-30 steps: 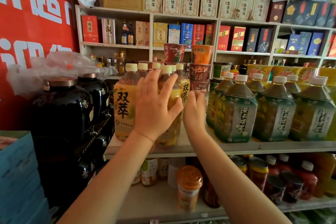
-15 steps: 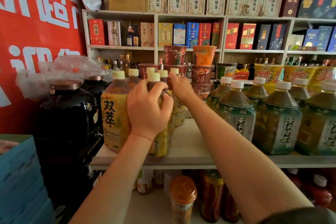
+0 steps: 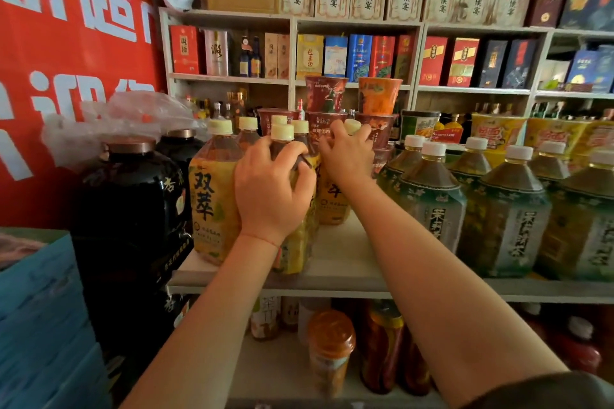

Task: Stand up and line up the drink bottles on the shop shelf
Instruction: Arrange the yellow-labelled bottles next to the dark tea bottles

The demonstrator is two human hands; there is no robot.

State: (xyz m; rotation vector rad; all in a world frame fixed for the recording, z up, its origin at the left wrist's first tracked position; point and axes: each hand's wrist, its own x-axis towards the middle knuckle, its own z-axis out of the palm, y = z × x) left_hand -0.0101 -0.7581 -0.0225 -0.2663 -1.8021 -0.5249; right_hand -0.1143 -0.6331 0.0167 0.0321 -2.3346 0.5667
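Several yellow-labelled tea bottles with cream caps stand upright on the white shop shelf [image 3: 345, 271]. My left hand [image 3: 270, 191] grips the shoulder of the front yellow bottle [image 3: 295, 251], fingers curled round it below its cap. Further back, my right hand [image 3: 347, 156] grips the neck of a rear yellow bottle [image 3: 332, 202]. Another yellow bottle [image 3: 212, 196] stands free at the left. A row of green-labelled tea bottles [image 3: 432, 206] fills the shelf's right side.
Black ceramic jars [image 3: 133, 206] stand left of the shelf, under a crumpled plastic bag [image 3: 116, 119]. Stacked noodle cups [image 3: 327, 100] sit behind the yellow bottles. Blue cartons [image 3: 43, 319] are at the lower left. More bottles, including an orange-capped bottle [image 3: 330, 349], fill the lower shelf.
My right hand reached from the front of the yellow bottles up and back to a rear bottle's neck. My left hand's fingers closed round the front bottle's shoulder. The camera moved closer.
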